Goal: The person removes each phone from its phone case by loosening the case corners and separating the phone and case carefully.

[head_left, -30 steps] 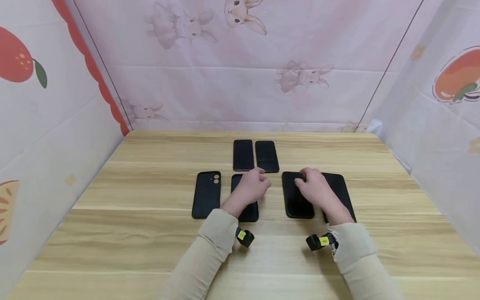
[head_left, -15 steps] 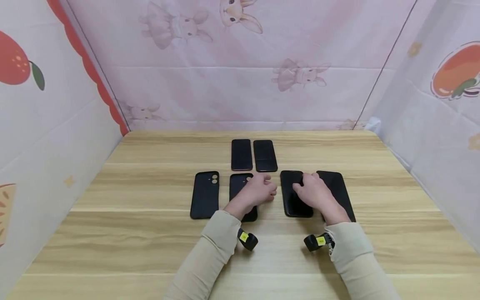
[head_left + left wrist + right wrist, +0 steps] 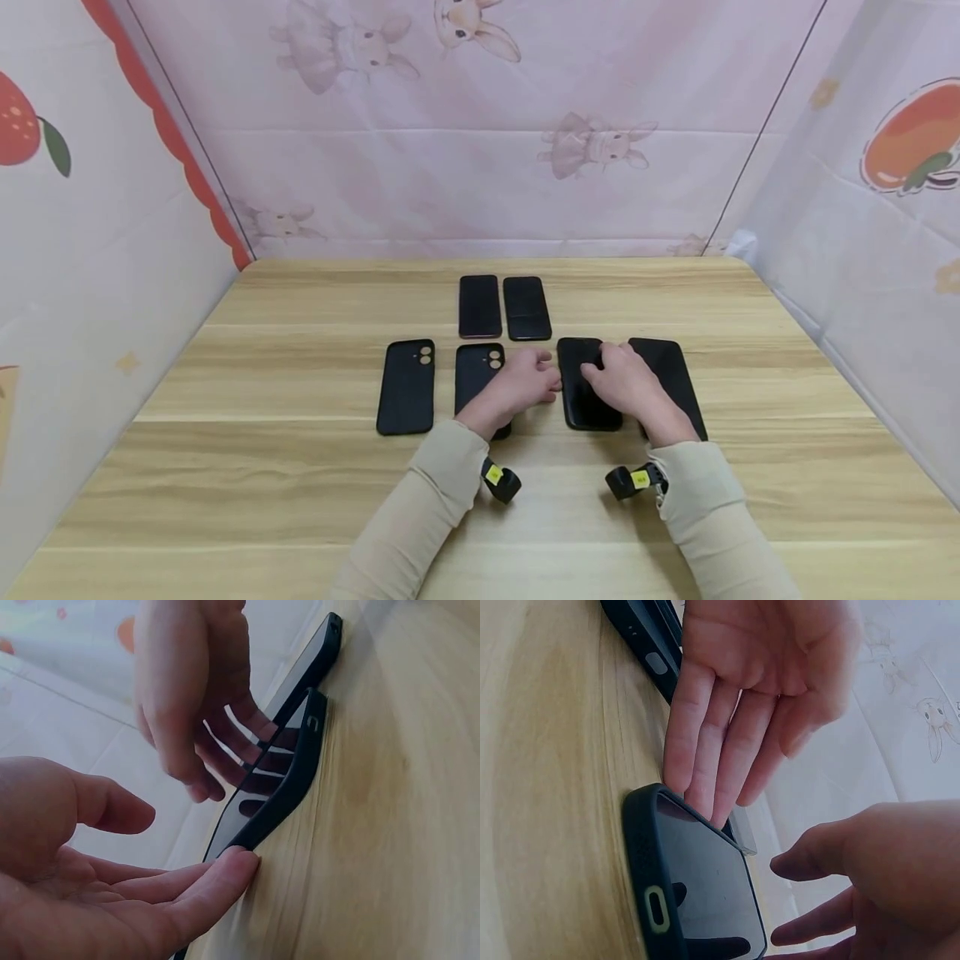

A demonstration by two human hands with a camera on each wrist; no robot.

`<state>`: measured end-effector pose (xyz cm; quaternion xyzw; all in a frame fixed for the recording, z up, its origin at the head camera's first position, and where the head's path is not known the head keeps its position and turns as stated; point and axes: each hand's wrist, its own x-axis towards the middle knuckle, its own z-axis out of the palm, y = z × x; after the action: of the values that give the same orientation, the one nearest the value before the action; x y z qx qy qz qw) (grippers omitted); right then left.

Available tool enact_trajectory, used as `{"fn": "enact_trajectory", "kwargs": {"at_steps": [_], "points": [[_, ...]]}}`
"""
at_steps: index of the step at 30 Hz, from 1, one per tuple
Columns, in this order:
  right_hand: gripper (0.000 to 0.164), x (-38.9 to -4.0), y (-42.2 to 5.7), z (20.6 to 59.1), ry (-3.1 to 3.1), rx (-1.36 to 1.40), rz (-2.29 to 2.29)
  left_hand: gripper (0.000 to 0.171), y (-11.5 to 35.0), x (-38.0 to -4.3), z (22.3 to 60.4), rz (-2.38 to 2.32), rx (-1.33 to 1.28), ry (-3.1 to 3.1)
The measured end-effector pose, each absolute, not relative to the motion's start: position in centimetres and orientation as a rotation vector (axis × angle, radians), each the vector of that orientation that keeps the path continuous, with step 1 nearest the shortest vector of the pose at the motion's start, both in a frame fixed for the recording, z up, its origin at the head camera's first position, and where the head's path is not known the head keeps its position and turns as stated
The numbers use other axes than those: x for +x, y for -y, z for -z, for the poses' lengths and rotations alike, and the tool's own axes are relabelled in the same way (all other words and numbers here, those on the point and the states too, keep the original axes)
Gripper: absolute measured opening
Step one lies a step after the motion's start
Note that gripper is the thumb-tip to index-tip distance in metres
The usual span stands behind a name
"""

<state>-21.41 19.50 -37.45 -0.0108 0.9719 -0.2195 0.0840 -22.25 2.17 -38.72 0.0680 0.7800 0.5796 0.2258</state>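
phone screen (image 3: 588, 403) – glossy, reflective | far-left phone case (image 3: 405, 388) – matt, plastic-like | tabletop (image 3: 262, 467): smooth, wood-grained

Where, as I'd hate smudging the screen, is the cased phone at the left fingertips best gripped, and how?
Probably by the case's long side walls, left hand from the left, right hand opposite: the phone lies face up, and those thick edges give a hold beside the screen.

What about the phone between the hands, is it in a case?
Yes, the right wrist view shows a dark case around the phone, with an oval cut-out.
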Motion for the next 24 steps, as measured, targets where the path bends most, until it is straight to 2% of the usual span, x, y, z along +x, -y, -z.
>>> {"fn": "enact_trajectory", "kwargs": {"at_steps": [13, 20, 24], "points": [[0.054, -21.55, -19.40, 37.25, -2.912, -0.074, 0.733, 0.059, -2.12, -21.99, 38.59, -1.819, 0.123, -1.907], [0.044, -21.55, -18.92, 37.16, -2.878, -0.137, 0.838, 0.042, -1.98, -21.90, 38.43, -1.879, 0.183, -1.797], [0.038, -21.39, -18.66, 36.96, -2.883, -0.178, 0.885, 0.040, -1.83, -21.91, 38.51, -1.888, 0.210, -1.767]]}}
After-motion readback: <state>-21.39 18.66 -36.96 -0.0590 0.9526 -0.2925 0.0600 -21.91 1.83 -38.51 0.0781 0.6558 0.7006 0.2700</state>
